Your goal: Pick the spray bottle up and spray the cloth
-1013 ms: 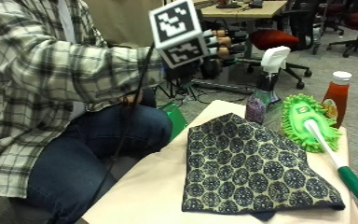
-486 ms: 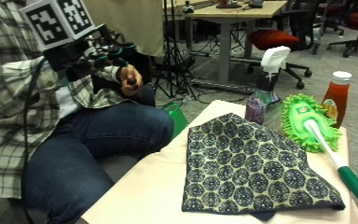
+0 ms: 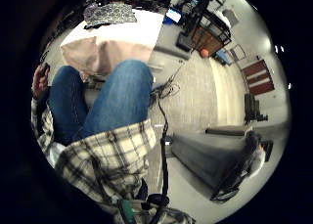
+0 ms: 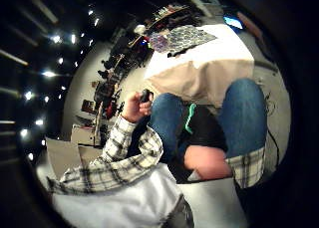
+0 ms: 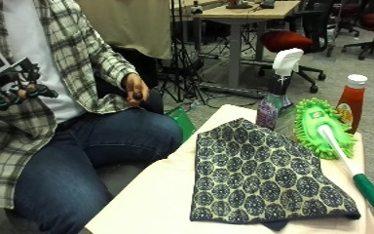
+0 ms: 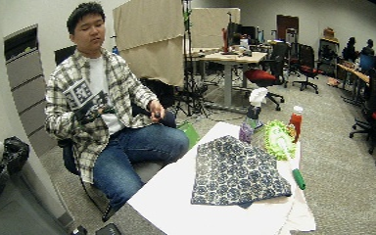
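A spray bottle (image 5: 279, 82) with a white trigger head and a patterned purple body stands at the table's far edge, also visible in the wide view (image 6: 253, 113). The dark patterned cloth (image 5: 265, 175) lies spread flat on the table, just in front of the bottle (image 6: 237, 171). My gloved right hand (image 5: 15, 88) is held at my chest, far left of the table, with its fingers loosely curled and holding nothing (image 6: 93, 108). Both palm views look down on my jeans, with the cloth (image 3: 108, 12) (image 4: 187, 36) far off on the table.
A green fluffy duster (image 5: 322, 127) with a long handle lies right of the cloth. A red sauce bottle (image 5: 351, 100) stands behind it. My bare left hand (image 5: 135, 90) holds a small dark thing over my knee. The cream tablecloth (image 5: 155, 200) shows bare near me.
My gloved hand has drawn back from above the table's near side, moving left and down to my chest. The bottle, cloth and duster have not moved.
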### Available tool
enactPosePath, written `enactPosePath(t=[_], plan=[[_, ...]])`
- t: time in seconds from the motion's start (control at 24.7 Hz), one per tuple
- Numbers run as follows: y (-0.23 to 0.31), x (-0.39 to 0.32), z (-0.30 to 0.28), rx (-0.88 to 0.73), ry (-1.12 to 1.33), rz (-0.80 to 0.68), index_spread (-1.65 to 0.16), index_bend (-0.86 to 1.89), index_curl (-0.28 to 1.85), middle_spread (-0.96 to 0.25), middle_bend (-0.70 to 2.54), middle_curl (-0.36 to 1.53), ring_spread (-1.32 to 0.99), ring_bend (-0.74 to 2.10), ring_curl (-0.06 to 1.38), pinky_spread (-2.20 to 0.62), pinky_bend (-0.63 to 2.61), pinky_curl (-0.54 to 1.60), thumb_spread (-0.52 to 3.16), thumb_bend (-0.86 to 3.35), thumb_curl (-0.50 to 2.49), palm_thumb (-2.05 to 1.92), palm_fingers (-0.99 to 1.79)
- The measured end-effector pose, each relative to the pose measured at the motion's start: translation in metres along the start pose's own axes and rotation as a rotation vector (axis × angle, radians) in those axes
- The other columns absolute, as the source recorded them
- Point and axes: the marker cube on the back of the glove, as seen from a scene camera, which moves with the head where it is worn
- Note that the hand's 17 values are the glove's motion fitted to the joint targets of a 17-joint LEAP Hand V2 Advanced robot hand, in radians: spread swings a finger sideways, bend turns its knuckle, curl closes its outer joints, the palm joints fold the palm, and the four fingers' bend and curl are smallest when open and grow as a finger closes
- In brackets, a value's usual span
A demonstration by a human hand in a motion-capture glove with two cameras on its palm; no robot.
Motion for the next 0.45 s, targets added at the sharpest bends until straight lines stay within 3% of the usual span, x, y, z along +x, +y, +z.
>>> enactPosePath(t=[0.16, 0.45], plan=[[0.050, 0.044, 0.015, -0.085, -0.010, -0.081, -0.33, 0.21, 0.39, -0.06, 0.19, 0.33, 0.11, 0.19, 0.29, 0.19, 0.17, 0.31, 1.14, 0.01, 0.54, 0.61, 0.13], [0.084, 0.086, 0.041, -0.100, 0.004, -0.039, -0.32, 0.21, 0.39, -0.05, 0.18, 0.33, 0.13, 0.19, 0.28, 0.19, 0.18, 0.30, 1.17, 0.00, 0.54, 0.65, 0.12]])
